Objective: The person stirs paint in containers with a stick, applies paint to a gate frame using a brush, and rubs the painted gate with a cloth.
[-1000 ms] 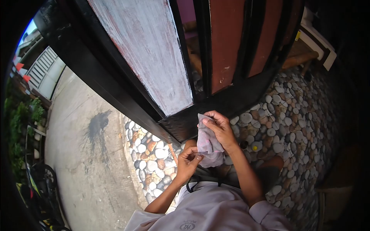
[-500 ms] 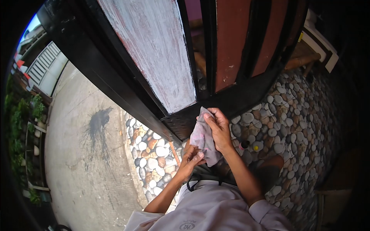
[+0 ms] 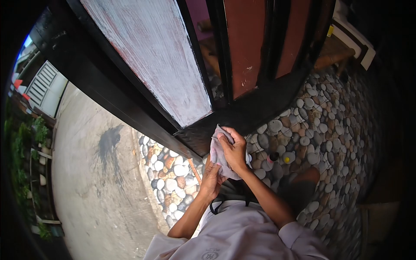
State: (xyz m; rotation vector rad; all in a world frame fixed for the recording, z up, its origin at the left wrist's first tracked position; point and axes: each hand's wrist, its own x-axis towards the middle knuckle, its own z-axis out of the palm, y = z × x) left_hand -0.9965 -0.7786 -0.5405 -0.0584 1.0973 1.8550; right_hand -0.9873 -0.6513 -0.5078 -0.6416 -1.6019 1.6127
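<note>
A crumpled, greyish-pink stained cloth (image 3: 215, 149) is held in front of my body, just below the foot of the gate. My right hand (image 3: 233, 149) grips its upper part, thumb pressed on top. Lower down, my left hand (image 3: 211, 180) pinches the cloth's bottom left side. Parts of the fingers on both hands are hidden behind the fabric. Beyond the cloth stands a black-framed gate (image 3: 247, 115) with a streaky white-painted panel (image 3: 151, 56) and reddish-brown panels (image 3: 245, 47).
A small bottle with a dark cap (image 3: 273, 157) and a round container with a yellow spot (image 3: 287, 158) stand on the pebbled ground (image 3: 329, 143) at right. Concrete paving (image 3: 86, 173) with a dark stain lies left. Potted plants (image 3: 40, 130) line the far left.
My left hand has moved up and closed on the cloth. The cloth is more bunched, and my right hand sits slightly further left. The view has shifted a little.
</note>
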